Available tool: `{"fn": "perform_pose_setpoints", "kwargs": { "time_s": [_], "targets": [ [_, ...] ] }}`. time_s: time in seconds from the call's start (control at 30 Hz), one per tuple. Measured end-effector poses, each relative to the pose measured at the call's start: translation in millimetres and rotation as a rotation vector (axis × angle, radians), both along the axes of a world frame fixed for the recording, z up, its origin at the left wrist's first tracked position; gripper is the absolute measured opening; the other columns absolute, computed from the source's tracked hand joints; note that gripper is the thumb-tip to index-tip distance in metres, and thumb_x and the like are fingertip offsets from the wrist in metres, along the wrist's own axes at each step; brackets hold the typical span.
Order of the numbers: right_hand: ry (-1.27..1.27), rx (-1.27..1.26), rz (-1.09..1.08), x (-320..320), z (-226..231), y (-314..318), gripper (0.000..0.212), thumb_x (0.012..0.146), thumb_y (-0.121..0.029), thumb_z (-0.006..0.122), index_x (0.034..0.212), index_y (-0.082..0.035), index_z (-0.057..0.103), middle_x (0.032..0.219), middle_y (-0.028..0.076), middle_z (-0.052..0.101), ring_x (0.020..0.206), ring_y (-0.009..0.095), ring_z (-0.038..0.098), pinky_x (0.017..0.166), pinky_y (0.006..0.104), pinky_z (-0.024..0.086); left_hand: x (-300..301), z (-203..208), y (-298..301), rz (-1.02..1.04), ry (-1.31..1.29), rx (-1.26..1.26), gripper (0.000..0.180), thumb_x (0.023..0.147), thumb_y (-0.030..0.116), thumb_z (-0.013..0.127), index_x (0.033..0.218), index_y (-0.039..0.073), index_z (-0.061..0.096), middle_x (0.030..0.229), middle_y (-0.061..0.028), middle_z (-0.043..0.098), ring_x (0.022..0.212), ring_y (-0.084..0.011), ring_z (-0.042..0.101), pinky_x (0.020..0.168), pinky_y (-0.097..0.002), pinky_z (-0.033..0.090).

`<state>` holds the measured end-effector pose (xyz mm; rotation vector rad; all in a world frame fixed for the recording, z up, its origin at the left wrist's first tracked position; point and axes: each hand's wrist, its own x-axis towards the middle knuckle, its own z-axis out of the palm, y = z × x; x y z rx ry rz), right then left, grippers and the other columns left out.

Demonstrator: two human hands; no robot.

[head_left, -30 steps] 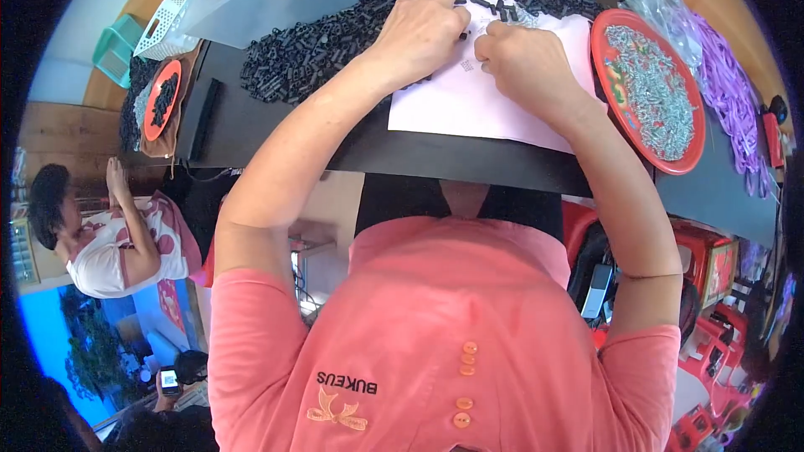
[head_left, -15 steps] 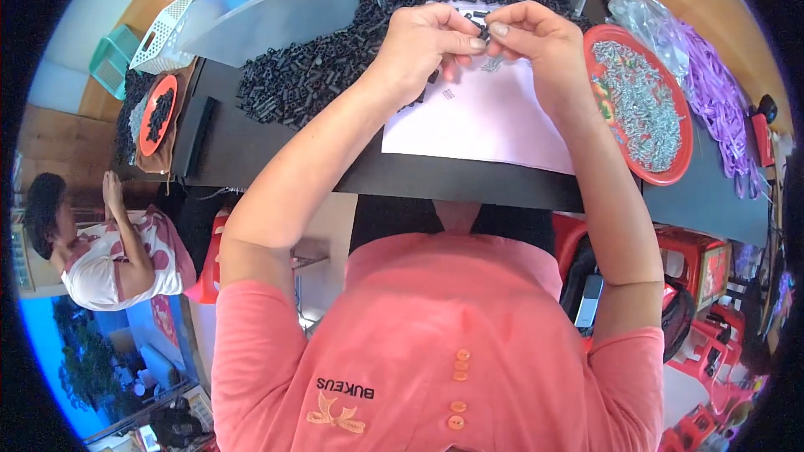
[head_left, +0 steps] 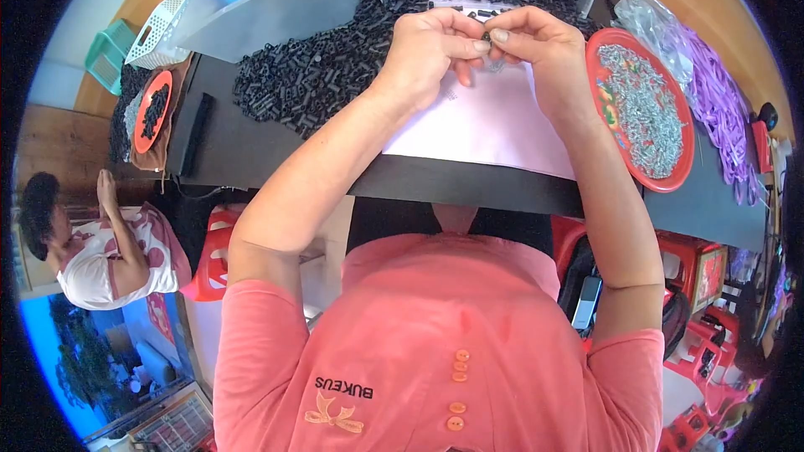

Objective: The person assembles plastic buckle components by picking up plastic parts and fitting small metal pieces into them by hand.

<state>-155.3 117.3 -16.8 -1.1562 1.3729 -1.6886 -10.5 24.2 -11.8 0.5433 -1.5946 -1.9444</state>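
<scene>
My left hand (head_left: 427,50) and my right hand (head_left: 540,40) meet over the far part of a pale sheet (head_left: 469,130). Thumbs and fingers of both are closed in a pinch on a small black plastic piece (head_left: 486,35), mostly hidden between the fingertips. Just beyond the fingers, a few more black pieces lie on the sheet. A large heap of small black tube-like parts (head_left: 310,79) spreads to the left. To the right of my right hand, a red plate (head_left: 688,146) carries many small silvery metal parts (head_left: 641,109).
Clear plastic bins (head_left: 276,12) stand at the back. Far left are a green basket (head_left: 109,54), a white basket (head_left: 159,33) and an orange plate (head_left: 163,88) with black parts. Purple straps (head_left: 720,100) lie at right. Another person (head_left: 117,251) sits at left.
My right thumb and fingers have closed in against my left fingertips, so less of the black piece shows. The view has shifted slightly.
</scene>
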Motion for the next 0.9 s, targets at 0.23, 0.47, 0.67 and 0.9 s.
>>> {"fn": "perform_pose_setpoints", "kwargs": {
  "time_s": [0.23, 0.47, 0.67, 0.9],
  "targets": [
    [0.035, -0.003, 0.028, 6, 2, -1, 0.012, 0.081, -0.006, 0.064, 0.092, -0.002, 0.068, 0.080, 0.002, 0.065, 0.070, 0.007, 0.058, 0.066, 0.0210, 0.047, 7, -1, -6, -0.030, -0.014, -0.011, 0.011, 0.083, 0.001, 0.063, 0.092, -0.004, 0.060, 0.079, -0.0134, 0.065, 0.065, -0.0178, 0.062, 0.049, -0.0263, 0.048],
    [0.105, -0.095, -0.195, -10, 3, -4, 0.016, 0.081, -0.006, 0.066, 0.095, 0.000, 0.069, 0.075, 0.000, 0.063, 0.067, 0.007, 0.055, 0.062, 0.0200, 0.043, 19, 2, -41, 0.098, 0.124, 0.047, 0.015, 0.087, 0.003, 0.061, 0.098, -0.007, 0.060, 0.084, -0.0131, 0.065, 0.066, -0.0156, 0.061, 0.055, -0.0258, 0.049],
    [0.608, 0.133, -0.230, -25, 23, -12, 0.015, 0.078, -0.012, 0.066, 0.090, -0.003, 0.070, 0.069, 0.006, 0.064, 0.065, 0.015, 0.060, 0.062, 0.0284, 0.047, 25, 2, -56, 0.095, 0.248, 0.098, 0.019, 0.088, 0.004, 0.060, 0.102, -0.008, 0.060, 0.084, -0.0113, 0.063, 0.070, -0.0155, 0.060, 0.059, -0.0267, 0.048],
    [1.328, 0.423, -0.367, -37, 16, -61, 0.016, 0.077, -0.017, 0.058, 0.087, -0.011, 0.069, 0.083, 0.013, 0.068, 0.083, 0.034, 0.064, 0.073, 0.0416, 0.050, 24, -1, -55, 0.108, 0.205, 0.144, 0.020, 0.087, 0.005, 0.062, 0.102, -0.007, 0.060, 0.084, -0.0112, 0.063, 0.071, -0.0167, 0.060, 0.058, -0.0269, 0.048]
  ]
}}
